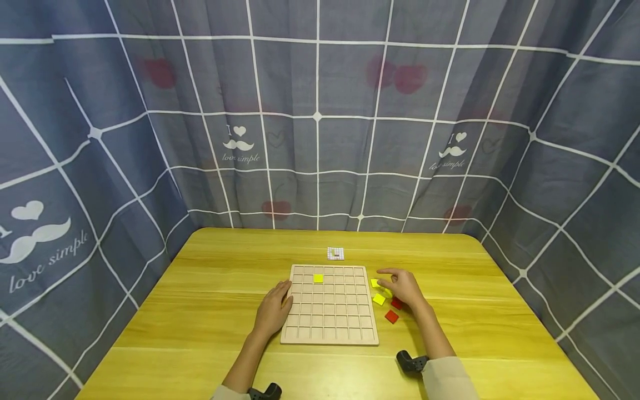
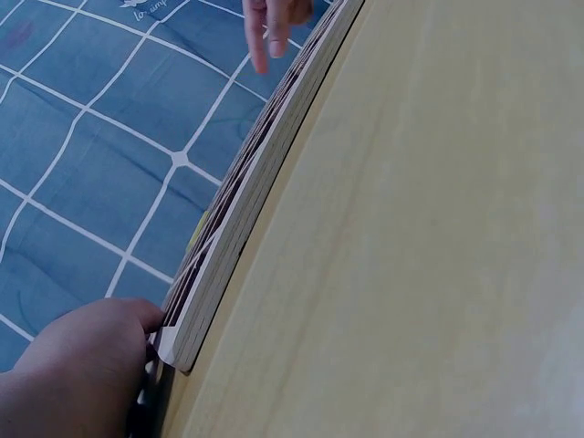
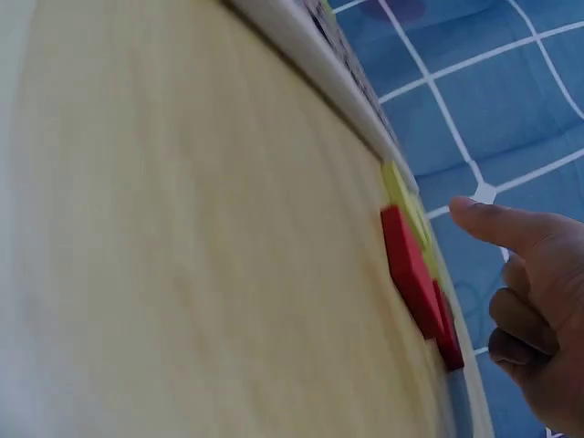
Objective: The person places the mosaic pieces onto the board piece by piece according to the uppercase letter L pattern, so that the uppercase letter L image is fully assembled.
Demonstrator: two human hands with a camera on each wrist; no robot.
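A square wooden grid board (image 1: pixel 330 340) lies on the table, with one yellow tile (image 1: pixel 318 278) in its far row of cells. My left hand (image 1: pixel 272 311) rests along the board's left edge, fingers relaxed. In the left wrist view, its thumb (image 2: pixel 149 315) is right at the board's rim. To the right of the board, my right hand (image 1: pixel 406 288) hovers over several yellow tiles (image 1: pixel 379 300), index finger and thumb spread apart with nothing between them. Two red tiles, one nearer (image 1: pixel 391 316) and one by the palm (image 1: pixel 396 303), lie beside the yellow ones. The hand partly hides the pile.
Behind the board lies a small printed grid card (image 1: pixel 336 253). Black devices are strapped at the right wrist (image 1: pixel 411 362) and left wrist (image 1: pixel 266 392). A grey-blue curtain (image 1: pixel 345 144) with white lines surrounds the far and side edges of the yellow wooden table (image 1: pixel 175 322).
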